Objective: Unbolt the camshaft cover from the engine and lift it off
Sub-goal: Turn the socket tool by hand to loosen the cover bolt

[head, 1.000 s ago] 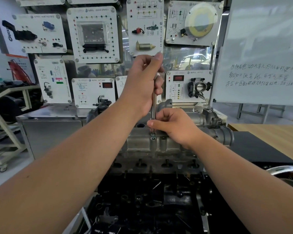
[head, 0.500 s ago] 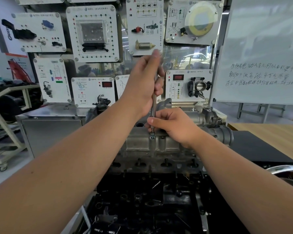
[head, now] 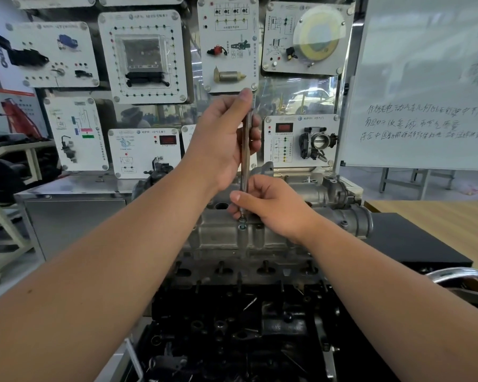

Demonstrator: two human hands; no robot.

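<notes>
Left hand (head: 221, 142) grips driver shaft (head: 245, 150) upright | right hand (head: 271, 208) pinches tip at 6 o'clock, steadying it on cover bolt (head: 242, 226) | camshaft cover (head: 224, 238) still seated

The camshaft cover (head: 246, 235) sits atop the engine (head: 232, 326). Behind it hang display panels (head: 142, 56); a whiteboard (head: 425, 78) stands to its right, a tabletop (head: 453, 216) below that.

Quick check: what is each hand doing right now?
Left hand: grips the upper part of the long driver shaft, thumb on top.
Right hand: pinches the shaft's lower end just above the bolt on the camshaft cover.
</notes>
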